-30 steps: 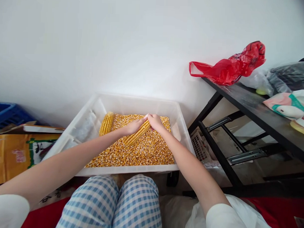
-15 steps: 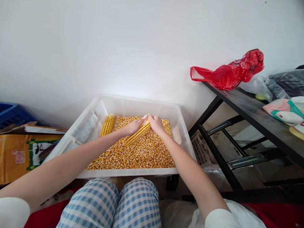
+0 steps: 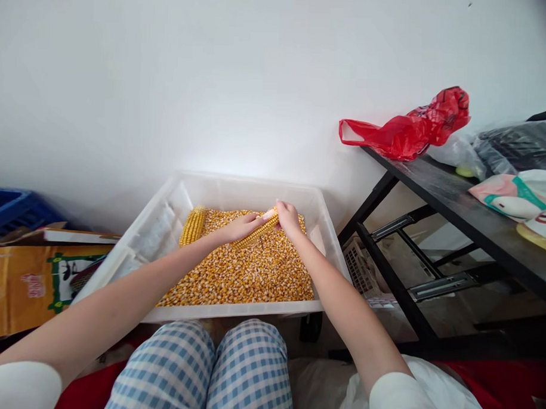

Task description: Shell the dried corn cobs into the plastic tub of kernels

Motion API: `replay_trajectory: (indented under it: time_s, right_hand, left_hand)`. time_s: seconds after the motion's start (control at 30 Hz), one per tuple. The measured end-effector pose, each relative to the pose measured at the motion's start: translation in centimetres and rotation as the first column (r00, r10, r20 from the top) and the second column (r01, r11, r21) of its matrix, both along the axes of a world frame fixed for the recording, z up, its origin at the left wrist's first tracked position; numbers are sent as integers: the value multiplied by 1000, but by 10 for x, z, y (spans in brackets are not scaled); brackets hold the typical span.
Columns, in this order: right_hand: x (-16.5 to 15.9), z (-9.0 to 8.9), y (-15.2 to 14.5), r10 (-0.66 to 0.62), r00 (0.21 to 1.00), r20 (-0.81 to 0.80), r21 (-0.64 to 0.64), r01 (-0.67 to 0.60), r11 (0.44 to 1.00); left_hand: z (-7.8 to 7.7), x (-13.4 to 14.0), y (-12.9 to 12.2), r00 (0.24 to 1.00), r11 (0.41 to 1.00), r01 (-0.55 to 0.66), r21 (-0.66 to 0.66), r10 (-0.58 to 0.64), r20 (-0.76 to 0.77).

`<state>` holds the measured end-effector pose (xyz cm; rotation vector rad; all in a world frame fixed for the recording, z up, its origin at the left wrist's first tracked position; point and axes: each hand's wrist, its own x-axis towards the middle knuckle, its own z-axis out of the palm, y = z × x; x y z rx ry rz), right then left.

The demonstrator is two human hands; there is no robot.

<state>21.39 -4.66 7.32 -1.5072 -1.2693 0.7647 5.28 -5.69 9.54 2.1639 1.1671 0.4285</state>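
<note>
An ear of corn lies slantwise between both hands, just over the loose kernels. My left hand is wrapped along its upper left side, and a pale bare strip of cob shows near the fingertips. At the far right end of the ear, my right hand is closed round the tip; its fingers are partly hidden. Loose yellow corn kernels cover the bottom of a translucent plastic bin. A second ear of corn rests on the kernels at the left.
A black table with a red plastic bag and other bags stands on the right. Left of the bin are a cardboard box and a blue crate. A white wall rises behind.
My right hand has shifted slightly right and up with the tip of the ear, which has turned a little. The pale cob strip shows more now. My left hand has barely moved.
</note>
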Motion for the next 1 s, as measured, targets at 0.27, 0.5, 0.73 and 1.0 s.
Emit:
replay_trajectory:
  time_s: [0.27, 0.5, 0.73, 1.0]
  right_hand:
    - [-8, 1, -8, 97, 995, -21, -113, -99, 989]
    - [-6, 6, -10, -171, 908, 382, 117, 136, 984]
    - [-6, 3, -11, -199, 906, 374, 129, 162, 978]
    - [-8, 0, -11, -205, 913, 354, 110, 177, 978]
  left_hand:
    - [-9, -2, -2, 977, 945, -18, 326, 86, -196]
    - [-10, 6, -7, 998, 975, 50, 216, -43, -39]
    - [-9, 7, -8, 999, 995, 38, 93, -41, 35]
    - [-18, 7, 0, 992, 999, -22, -35, 27, 124]
